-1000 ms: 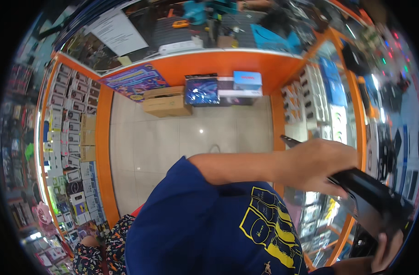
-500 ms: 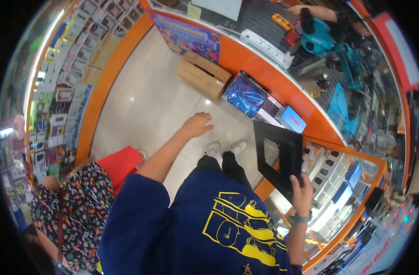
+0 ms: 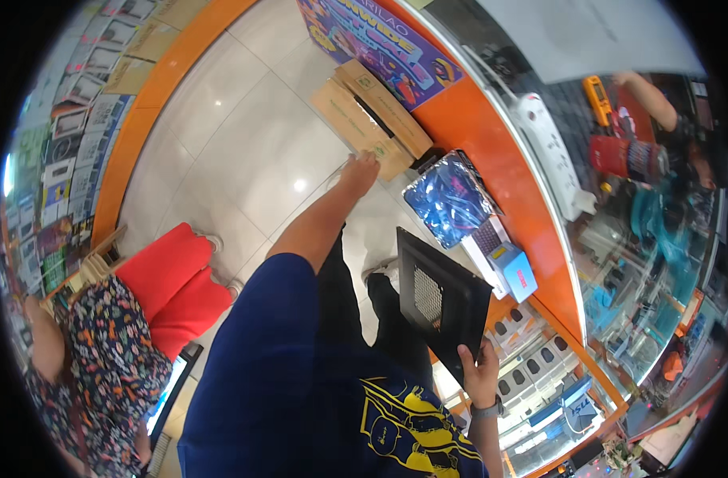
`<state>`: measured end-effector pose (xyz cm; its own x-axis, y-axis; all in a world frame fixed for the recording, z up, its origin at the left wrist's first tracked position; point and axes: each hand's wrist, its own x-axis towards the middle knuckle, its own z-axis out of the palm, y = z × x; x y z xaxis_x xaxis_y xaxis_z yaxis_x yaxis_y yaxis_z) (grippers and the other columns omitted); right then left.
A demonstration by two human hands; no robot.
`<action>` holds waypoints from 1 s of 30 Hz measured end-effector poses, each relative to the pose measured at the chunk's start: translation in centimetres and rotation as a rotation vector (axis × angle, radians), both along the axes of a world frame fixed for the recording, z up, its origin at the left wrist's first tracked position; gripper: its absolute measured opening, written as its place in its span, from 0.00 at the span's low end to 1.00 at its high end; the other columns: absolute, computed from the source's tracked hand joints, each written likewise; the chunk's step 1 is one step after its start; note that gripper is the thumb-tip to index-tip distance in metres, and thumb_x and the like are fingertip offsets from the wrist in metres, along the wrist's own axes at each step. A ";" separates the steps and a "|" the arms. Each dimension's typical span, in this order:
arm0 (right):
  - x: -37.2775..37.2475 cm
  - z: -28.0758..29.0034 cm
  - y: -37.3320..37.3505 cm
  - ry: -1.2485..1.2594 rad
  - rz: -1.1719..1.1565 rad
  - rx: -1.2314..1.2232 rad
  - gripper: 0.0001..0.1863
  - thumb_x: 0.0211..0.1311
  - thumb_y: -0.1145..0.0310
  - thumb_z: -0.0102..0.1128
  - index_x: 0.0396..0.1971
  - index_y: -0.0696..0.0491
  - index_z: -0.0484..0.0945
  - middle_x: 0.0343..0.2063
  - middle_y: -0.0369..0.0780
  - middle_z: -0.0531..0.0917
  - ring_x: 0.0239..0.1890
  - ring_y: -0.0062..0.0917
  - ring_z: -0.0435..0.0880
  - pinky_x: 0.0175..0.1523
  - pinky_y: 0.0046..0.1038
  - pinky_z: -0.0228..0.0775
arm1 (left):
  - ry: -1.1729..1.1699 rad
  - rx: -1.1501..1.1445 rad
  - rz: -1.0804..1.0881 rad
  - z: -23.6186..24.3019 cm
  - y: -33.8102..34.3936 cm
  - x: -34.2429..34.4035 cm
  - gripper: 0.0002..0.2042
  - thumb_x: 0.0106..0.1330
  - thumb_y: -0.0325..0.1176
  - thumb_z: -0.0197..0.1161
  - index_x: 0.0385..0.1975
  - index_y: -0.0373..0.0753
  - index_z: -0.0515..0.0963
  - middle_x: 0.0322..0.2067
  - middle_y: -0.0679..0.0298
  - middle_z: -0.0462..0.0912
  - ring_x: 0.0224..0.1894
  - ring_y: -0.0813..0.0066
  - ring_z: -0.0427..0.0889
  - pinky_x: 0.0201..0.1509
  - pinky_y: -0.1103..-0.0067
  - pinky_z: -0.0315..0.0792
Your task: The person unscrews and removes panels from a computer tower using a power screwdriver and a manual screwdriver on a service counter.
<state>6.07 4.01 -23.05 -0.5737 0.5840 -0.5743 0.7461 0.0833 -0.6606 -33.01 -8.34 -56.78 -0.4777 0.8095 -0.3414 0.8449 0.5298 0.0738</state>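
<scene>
My left hand reaches forward over the near corner of a brown cardboard box with a dark slot. Its fingers are slightly bent and apart; whether they touch the box I cannot tell. At my right side, my right hand grips the lower edge of a flat black panel with a mesh grille, thumb on the face towards me. The panel hangs tilted, above the floor. Beyond it, a shiny blue wrapped package and a blue box rest beside the counter.
An orange counter runs along the right, carrying a white power strip. A lower glass display case stands near my right arm. Shelves of packaged goods line the left. A person in red trousers is at my left.
My left hand has moved forward to the cardboard box. My body has come closer to the counter. The black panel stays in my right hand and shows farther left.
</scene>
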 end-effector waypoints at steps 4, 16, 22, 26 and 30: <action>-6.3 -4.2 -2.3 -0.071 0.024 0.001 0.12 0.62 0.71 0.68 0.30 0.58 0.71 0.21 0.39 0.76 0.23 0.22 0.72 0.31 0.27 0.65 | -0.014 0.048 0.009 -5.2 3.5 -5.1 0.18 0.61 0.31 0.60 0.52 0.39 0.77 0.56 0.59 0.73 0.63 0.62 0.70 0.59 0.57 0.72; -15.8 -9.1 -2.7 -0.312 0.110 -0.163 0.13 0.62 0.70 0.69 0.35 0.59 0.73 0.22 0.41 0.79 0.25 0.20 0.73 0.32 0.27 0.67 | -0.123 0.063 -0.381 -10.2 0.9 -13.4 0.13 0.61 0.35 0.58 0.45 0.45 0.77 0.50 0.64 0.75 0.59 0.65 0.72 0.67 0.61 0.64; -17.2 -9.8 -2.8 -0.187 -0.043 -0.285 0.15 0.62 0.70 0.69 0.43 0.60 0.75 0.34 0.41 0.86 0.38 0.21 0.83 0.43 0.24 0.73 | 0.037 0.446 -0.236 -10.8 -0.3 -12.9 0.16 0.62 0.35 0.57 0.50 0.44 0.77 0.54 0.65 0.78 0.61 0.68 0.72 0.65 0.65 0.65; -17.0 -10.0 -2.7 -0.154 -0.015 -0.257 0.15 0.63 0.70 0.69 0.44 0.60 0.75 0.34 0.41 0.86 0.38 0.21 0.83 0.44 0.25 0.73 | 0.044 0.315 -0.284 -12.5 2.5 -14.1 0.18 0.62 0.34 0.57 0.52 0.43 0.76 0.55 0.65 0.78 0.61 0.67 0.74 0.65 0.65 0.66; -15.4 -10.0 -2.7 -0.195 -0.068 -0.275 0.15 0.63 0.70 0.69 0.43 0.60 0.74 0.35 0.42 0.86 0.39 0.21 0.83 0.44 0.25 0.73 | -0.209 0.049 -0.366 -8.9 3.0 -14.5 0.13 0.61 0.33 0.57 0.46 0.44 0.75 0.51 0.68 0.78 0.58 0.68 0.75 0.60 0.67 0.67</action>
